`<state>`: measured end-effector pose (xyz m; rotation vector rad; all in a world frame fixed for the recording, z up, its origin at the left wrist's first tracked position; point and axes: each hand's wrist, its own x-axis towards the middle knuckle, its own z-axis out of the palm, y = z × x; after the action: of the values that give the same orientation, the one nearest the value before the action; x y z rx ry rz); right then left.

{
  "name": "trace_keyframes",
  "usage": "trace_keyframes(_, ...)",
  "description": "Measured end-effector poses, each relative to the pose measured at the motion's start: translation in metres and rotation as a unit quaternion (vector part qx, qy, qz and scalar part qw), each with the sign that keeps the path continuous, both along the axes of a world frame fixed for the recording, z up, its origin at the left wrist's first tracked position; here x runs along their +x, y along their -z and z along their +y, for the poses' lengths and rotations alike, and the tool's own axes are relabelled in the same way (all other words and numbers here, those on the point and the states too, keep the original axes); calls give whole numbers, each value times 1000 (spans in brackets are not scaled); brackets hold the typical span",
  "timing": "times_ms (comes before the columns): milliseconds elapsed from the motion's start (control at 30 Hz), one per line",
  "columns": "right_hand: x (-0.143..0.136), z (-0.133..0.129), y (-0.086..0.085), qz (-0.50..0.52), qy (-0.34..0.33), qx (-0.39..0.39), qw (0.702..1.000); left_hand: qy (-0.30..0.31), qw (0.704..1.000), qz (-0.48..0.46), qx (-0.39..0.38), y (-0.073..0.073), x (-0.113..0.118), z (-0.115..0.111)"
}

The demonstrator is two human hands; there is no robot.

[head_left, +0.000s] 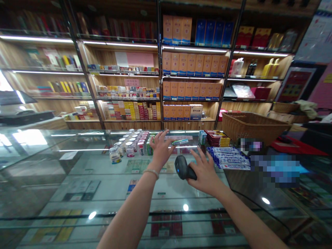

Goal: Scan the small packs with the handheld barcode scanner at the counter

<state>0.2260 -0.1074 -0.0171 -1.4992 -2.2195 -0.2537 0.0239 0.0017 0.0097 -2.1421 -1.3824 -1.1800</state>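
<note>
My left hand [161,148], with a bracelet at the wrist, is over the glass counter [103,180], its fingers spread beside the green packs [150,145]. A slim green-and-white pack [180,141] lies just right of its thumb; whether they touch is unclear. My right hand [203,171] has a black handheld scanner [182,167] against its thumb and palm, the scanner's head pointing left and its handle running under the hand. The fingers of that hand reach forward, partly spread. Left of my left hand stand several white-lidded jars [130,148] and pink packs [142,147].
Blue-and-white packets [229,158] lie right of my right hand, with red and yellow packs [216,138] behind them. A wicker basket [254,126] stands at the back right. A black cable [261,206] runs along the right side. Stocked shelves [194,77] line the wall.
</note>
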Motion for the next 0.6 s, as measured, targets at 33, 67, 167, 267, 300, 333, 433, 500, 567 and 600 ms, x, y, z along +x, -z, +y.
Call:
trace_keyframes(33,0,-1,0,-4,-4,-6,1000,0,1000,0,0,0,0,0)
trace_keyframes(67,-1,-2,0,-8,-9,-11,1000,-1,1000,0,0,0,0,0)
trace_keyframes(167,0,-4,2,-20,-25,-20,999,-2,1000,0,1,1,0,1)
trace_keyframes(267,3,-3,0,-29,-46,-25,998,0,1000,-3,4,0,1,2)
trace_keyframes(300,6,-1,-4,-26,-49,-24,998,0,1000,-5,5,0,1,2)
trace_keyframes(333,9,3,-9,-18,-47,-19,999,1,1000,-8,5,-1,1,2)
trace_keyframes(433,19,26,-31,34,4,32,999,3,1000,-15,5,-2,1,1)
trace_keyframes(500,25,48,-45,64,50,77,994,5,1000,-16,4,-2,1,0)
trace_keyframes(567,26,71,-52,63,78,107,989,7,1000,-15,3,-2,1,0)
trace_keyframes(600,25,82,-51,56,88,109,989,7,1000,-15,3,-2,2,0)
